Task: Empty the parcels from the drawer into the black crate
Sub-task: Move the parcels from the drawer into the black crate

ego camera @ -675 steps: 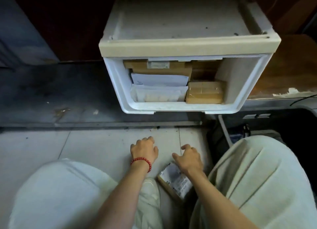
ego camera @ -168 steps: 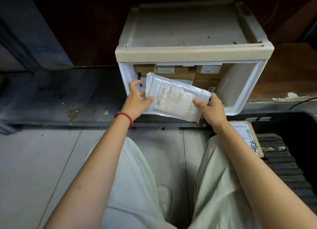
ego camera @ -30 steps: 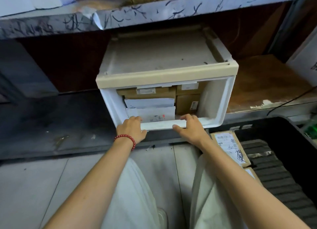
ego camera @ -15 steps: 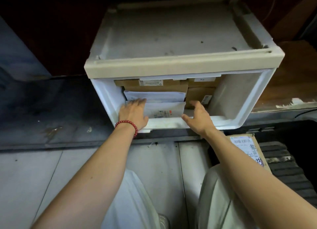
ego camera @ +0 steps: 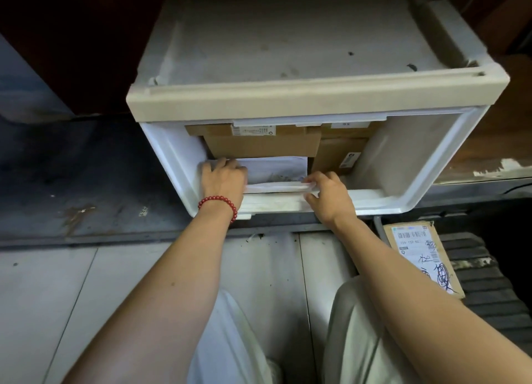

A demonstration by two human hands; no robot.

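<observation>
The white plastic drawer [ego camera: 403,205] is pulled open in front of me. Inside lie a white mailer parcel [ego camera: 276,186] at the front, another white mailer [ego camera: 273,168] behind it, and brown cardboard boxes [ego camera: 262,145] at the back. My left hand [ego camera: 223,179], with a red bead bracelet, grips the front mailer's left end. My right hand [ego camera: 326,195] pinches its right end. The black crate [ego camera: 489,283] sits at the lower right with a labelled cardboard parcel [ego camera: 423,254] lying in it.
The drawer unit's dusty top [ego camera: 288,38] juts out above the opening. A dark metal ledge [ego camera: 86,188] runs to the left, pale floor tiles [ego camera: 57,297] below. My knees in light trousers fill the bottom of the view.
Both hands went from the drawer's front rim into the drawer and closed on the two ends of the front white mailer. The view moved closer to the drawer.
</observation>
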